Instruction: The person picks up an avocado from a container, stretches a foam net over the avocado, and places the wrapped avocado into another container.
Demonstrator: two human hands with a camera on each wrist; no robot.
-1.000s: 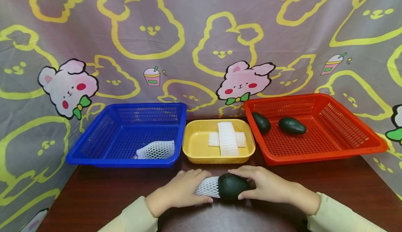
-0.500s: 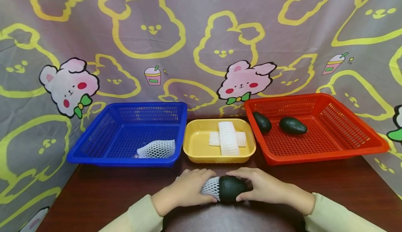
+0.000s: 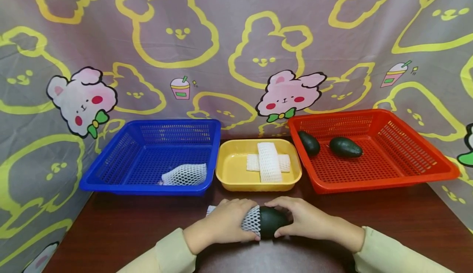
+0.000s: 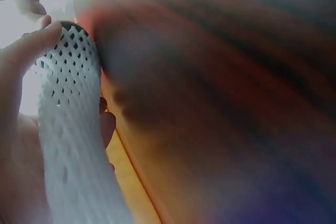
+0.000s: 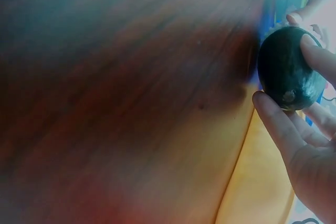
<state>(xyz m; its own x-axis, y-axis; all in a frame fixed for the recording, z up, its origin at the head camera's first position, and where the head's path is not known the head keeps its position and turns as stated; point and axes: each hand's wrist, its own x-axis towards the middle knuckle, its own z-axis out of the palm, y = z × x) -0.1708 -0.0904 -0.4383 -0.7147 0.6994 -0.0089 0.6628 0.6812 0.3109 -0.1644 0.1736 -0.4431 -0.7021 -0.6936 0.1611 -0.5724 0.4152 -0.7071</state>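
Head view: right hand (image 3: 309, 220) holds avocado (image 3: 272, 223), left hand (image 3: 226, 222) grips net (image 3: 253, 220) around it.

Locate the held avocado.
In the head view, the held avocado is low, right of centre, between left hand and right hand, in front of the yellow tray.

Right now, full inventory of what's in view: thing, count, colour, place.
Held avocado: 1, dark green, between the hands
Foam sleeve: 1, white, around the held avocado's left part
Loose foam nets: 2, white, crossed in the tray
Tray: 1, yellow, between the baskets
Blue basket: 1, blue, left
Netted item: 1, white net, dark contents, inside blue basket
Red basket: 1, red, right
Other avocados: 2, dark green, inside red basket
Table: 1, reddish brown, underneath
Backdrop: 1, greyish with yellow outlines, behind
Cuffed sleeves: 2, pale, on the forearms
Left hand: 1, bare, gripping foam sleeve
Right hand: 1, bare, gripping held avocado
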